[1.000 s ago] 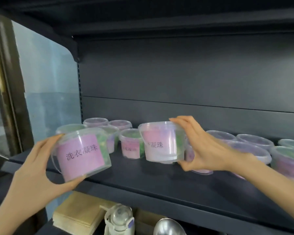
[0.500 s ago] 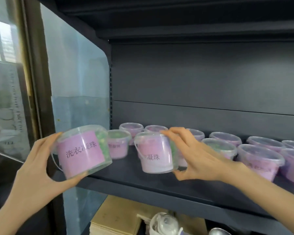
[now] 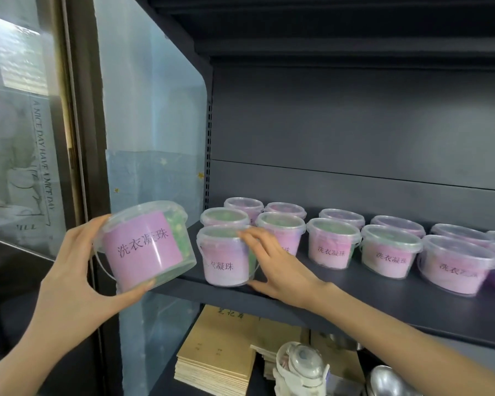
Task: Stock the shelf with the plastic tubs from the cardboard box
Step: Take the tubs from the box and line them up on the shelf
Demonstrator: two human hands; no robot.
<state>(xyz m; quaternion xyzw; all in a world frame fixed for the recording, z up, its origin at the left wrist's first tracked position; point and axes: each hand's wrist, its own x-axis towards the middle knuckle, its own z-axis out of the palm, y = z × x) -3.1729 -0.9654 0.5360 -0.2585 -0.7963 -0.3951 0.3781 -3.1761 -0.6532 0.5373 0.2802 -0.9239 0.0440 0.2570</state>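
Observation:
My left hand (image 3: 69, 270) grips a clear plastic tub with a pink label (image 3: 146, 244), tilted in the air just left of the dark shelf (image 3: 383, 298). My right hand (image 3: 277, 267) wraps the right side of a second tub (image 3: 223, 261). This one stands upright at the shelf's front left corner, with my thumb at its base. Several more lidded tubs (image 3: 333, 247) stand in two rows across the shelf behind it and to its right. The cardboard box is out of view.
A clear side panel (image 3: 149, 138) closes the shelf's left end, right behind the held tub. On the shelf below lie a stack of brown notebooks (image 3: 220, 355), a glass jar (image 3: 300, 370) and a metal bowl (image 3: 389, 381). A glass door (image 3: 20, 138) stands at far left.
My right hand carried its tub leftward and down; the tub now stands on the shelf's front left corner. The left hand's tub stayed in the air, and my view shifted left.

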